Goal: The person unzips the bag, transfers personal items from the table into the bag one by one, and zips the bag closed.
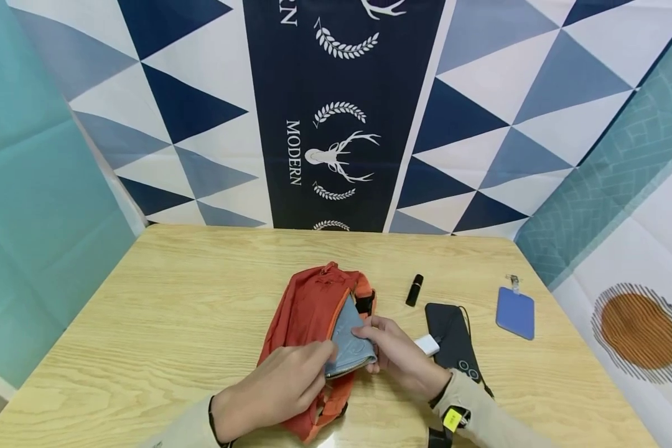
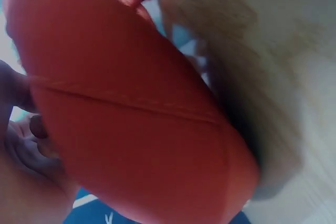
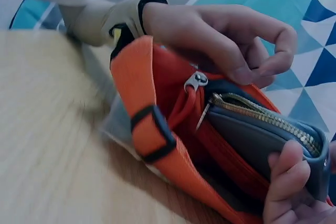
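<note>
A red bag with orange straps lies on the table, its zipped side open. Partly inside the opening is a blue-grey zip pouch, its brass zipper parted. My right hand grips the pouch's outer end, thumb on top; in the right wrist view its fingers curl against the pouch's side. My left hand is at the near edge of the opening, thumb and finger pinching the bag's rim beside the pouch, as the right wrist view shows. Red fabric fills most of the left wrist view.
Right of the bag lie a small black tube, a black phone with a cord, and a white item beside my right wrist. A blue badge holder is farther right. A patterned cloth hangs behind the table.
</note>
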Motion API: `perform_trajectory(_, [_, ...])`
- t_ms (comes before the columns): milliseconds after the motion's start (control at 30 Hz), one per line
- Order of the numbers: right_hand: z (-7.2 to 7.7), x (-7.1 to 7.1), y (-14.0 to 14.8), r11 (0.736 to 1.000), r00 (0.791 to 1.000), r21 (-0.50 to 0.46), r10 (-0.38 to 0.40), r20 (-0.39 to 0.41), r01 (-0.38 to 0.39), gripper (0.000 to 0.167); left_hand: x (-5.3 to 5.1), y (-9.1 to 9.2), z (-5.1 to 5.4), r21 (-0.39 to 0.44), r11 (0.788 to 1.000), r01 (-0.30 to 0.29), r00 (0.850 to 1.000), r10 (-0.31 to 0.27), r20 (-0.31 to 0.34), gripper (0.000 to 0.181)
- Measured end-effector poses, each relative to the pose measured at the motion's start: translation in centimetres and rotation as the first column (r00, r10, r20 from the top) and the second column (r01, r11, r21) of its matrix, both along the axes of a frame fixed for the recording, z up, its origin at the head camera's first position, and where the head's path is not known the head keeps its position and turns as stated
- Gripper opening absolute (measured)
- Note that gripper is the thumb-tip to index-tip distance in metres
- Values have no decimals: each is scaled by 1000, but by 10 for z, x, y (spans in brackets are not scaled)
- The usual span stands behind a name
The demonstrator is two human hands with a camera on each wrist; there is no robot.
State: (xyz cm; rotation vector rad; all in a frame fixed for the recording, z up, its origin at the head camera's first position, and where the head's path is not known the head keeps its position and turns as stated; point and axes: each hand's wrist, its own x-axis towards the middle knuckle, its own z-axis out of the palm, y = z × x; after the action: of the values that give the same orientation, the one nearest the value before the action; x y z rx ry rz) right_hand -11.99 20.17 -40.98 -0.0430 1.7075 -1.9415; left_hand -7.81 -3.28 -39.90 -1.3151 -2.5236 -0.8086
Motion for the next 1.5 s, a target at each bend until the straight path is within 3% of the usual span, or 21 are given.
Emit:
perform_trajectory(100, [1,6,-2,1000,1000,-24,-13,6,14,26,7,2,3,-8,1000,2,1000,-2,-2,14])
perform_trajectory(267, [-1,22,-13,999,998,-10,-39,-58,39,29,16,7,5,-46,999,11,995,-15,-97,12])
perform_trajectory(467, [-9,36,-24,998,987,52,29,-161,-21,23,19,12,0,-26,998,62,992,-65,-108,13])
perform_trajectory(633, [-6,30,-22,994,979,97,76,-187,-59,28,17,10,0,-17,998,58,993,-59,-97,11])
perform_trajectory(733, [-3,26,-19,993,980,62,113,-161,-104,28,15,9,1,-9,999,39,997,-40,-59,9])
perform_trajectory(833, [0,24,-18,990,978,22,141,-151,-139,25,12,6,2,-4,1000,11,998,-11,-69,11])
perform_trajectory(1000, [5,24,-16,995,986,-23,97,-139,-101,25,6,3,6,20,1000,-19,994,21,-111,14])
perform_trajectory(1300, [18,19,-19,999,998,-41,15,-59,-18,30,-3,-8,21,99,994,-41,997,47,-54,15])
perform_trajectory(1500, [24,14,-33,998,998,-68,-4,-57,1,32,-8,-13,25,115,993,-40,998,45,-40,11])
